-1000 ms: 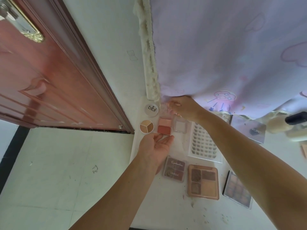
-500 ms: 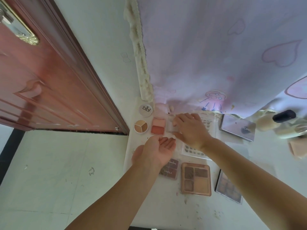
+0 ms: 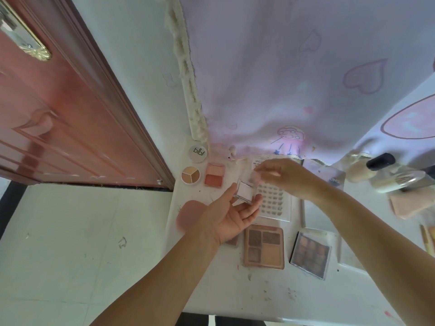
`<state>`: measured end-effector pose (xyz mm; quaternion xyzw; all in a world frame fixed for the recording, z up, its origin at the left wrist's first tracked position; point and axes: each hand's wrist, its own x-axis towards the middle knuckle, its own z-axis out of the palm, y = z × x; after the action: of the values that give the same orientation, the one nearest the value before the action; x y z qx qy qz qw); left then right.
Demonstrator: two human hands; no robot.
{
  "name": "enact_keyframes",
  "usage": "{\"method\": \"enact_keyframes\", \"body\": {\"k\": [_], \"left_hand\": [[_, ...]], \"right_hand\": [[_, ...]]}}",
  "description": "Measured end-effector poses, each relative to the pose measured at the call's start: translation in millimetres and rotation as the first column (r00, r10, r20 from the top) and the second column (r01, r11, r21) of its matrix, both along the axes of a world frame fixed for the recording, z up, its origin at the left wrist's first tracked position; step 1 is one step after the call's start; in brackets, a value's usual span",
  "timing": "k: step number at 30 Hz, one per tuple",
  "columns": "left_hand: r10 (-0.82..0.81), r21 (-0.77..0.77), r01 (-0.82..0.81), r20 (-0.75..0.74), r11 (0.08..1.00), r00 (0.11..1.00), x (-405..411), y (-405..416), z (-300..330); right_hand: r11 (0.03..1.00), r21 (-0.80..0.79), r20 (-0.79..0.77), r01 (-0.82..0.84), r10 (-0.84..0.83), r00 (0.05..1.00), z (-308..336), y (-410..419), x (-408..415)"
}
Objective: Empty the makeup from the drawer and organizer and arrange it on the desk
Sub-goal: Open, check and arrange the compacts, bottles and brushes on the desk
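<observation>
On the white desk [image 3: 235, 290] lie a round white compact [image 3: 197, 152], a round three-shade compact [image 3: 190, 175] and a two-shade blush palette [image 3: 214, 175]. My left hand [image 3: 229, 217] is palm up above the desk and holds a small clear square compact [image 3: 244, 195] between thumb and fingertips. Just above it, my right hand [image 3: 284, 176] is blurred, and its fingertips pinch the compact's raised clear lid. A lash tray [image 3: 274, 203], a four-pan brown palette [image 3: 263, 247] and a clear-cased palette [image 3: 310, 252] lie nearer me. A small dark palette [image 3: 233, 242] is mostly hidden under my left wrist.
A pink round puff [image 3: 188, 214] lies at the desk's left edge. At the right are a silver box [image 3: 335, 178], foundation bottles [image 3: 381, 170] and a pink pad [image 3: 408, 205]. A lilac curtain [image 3: 306, 78] hangs over the desk's back. A red door [image 3: 58, 114] stands left.
The small clear compact has left the desk beside the blush palette and now sits in my left hand. My right hand rose from the desk to its lid.
</observation>
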<state>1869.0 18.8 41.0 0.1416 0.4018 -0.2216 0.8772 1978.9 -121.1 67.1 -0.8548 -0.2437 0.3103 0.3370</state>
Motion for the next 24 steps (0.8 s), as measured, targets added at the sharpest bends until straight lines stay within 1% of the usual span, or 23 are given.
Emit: {"method": "enact_keyframes", "body": {"k": [2, 4, 9, 12, 16, 20, 22, 24], "left_hand": [[0.046, -0.032, -0.047, -0.02, 0.998, 0.999, -0.1, -0.7, -1.8], [0.116, -0.053, -0.119, -0.05, 0.991, 0.992, 2.2, -0.1, -3.4], [0.244, 0.056, -0.239, -0.12, 0.969, 0.962, 8.1, 2.0, -12.6], [0.319, 0.064, -0.313, -0.16, 0.948, 0.934, 10.2, 0.4, -13.7], [0.307, 0.145, -0.286, -0.145, 0.947, 0.941, 11.8, -1.4, -17.4], [0.28, 0.182, -0.256, -0.123, 0.949, 0.952, 12.6, 0.2, -17.6], [0.266, 0.192, -0.242, -0.112, 0.951, 0.957, 11.2, 0.2, -15.7], [0.238, 0.187, -0.217, -0.101, 0.958, 0.966, 5.2, 0.9, -7.6]], "right_hand": [[0.999, -0.01, 0.027, 0.05, -0.049, 0.998, -3.5, 5.8, 14.1], [0.999, -0.013, 0.025, 0.047, -0.047, 0.999, -10.0, 17.0, 24.8], [0.987, -0.145, 0.21, -0.068, 0.098, 0.973, -35.6, 41.6, 44.6], [0.973, -0.214, 0.291, -0.086, 0.148, 0.945, -49.4, 46.8, 50.6], [0.95, -0.307, 0.345, -0.06, 0.17, 0.923, -55.3, 50.9, 53.4], [0.896, -0.437, 0.404, -0.079, 0.274, 0.873, -53.7, 53.0, 51.1], [0.879, -0.47, 0.42, -0.083, 0.306, 0.854, -47.3, 52.6, 48.0], [0.88, -0.472, 0.459, -0.058, 0.302, 0.835, -34.4, 52.5, 39.0]]}}
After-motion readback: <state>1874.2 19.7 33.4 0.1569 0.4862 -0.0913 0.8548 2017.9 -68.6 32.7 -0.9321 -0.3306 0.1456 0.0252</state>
